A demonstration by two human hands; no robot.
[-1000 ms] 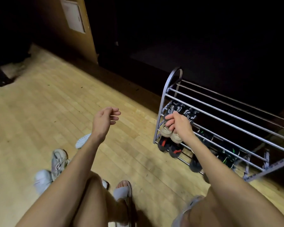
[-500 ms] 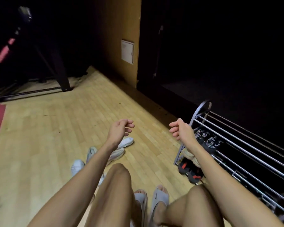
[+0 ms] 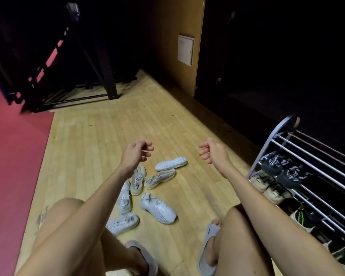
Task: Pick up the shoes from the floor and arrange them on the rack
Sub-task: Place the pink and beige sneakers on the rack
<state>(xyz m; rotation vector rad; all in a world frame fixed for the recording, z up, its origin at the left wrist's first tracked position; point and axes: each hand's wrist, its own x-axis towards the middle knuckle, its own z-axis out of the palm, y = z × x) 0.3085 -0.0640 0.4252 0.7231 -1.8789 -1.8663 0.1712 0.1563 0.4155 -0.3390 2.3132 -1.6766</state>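
Both my hands hang empty over the wooden floor (image 3: pixel 100 140), my left hand (image 3: pixel 134 155) and right hand (image 3: pixel 212 151) loosely curled with fingers relaxed, gripping nothing. Six pale sneakers lie scattered left of the shoe rack (image 3: pixel 315 176): an upturned sneaker (image 3: pixel 171 163) sole-up and farthest from me, two grey-beige sneakers (image 3: pixel 160 178) beneath my left hand, and three white sneakers (image 3: pixel 157 208) nearer my knees. The rack already carries dark and tan shoes on its rails. I think the best move is to take a matched pair together, one shoe per hand, pinching each by the heel collar, then seat them toes-in across two rails so neither tips through.
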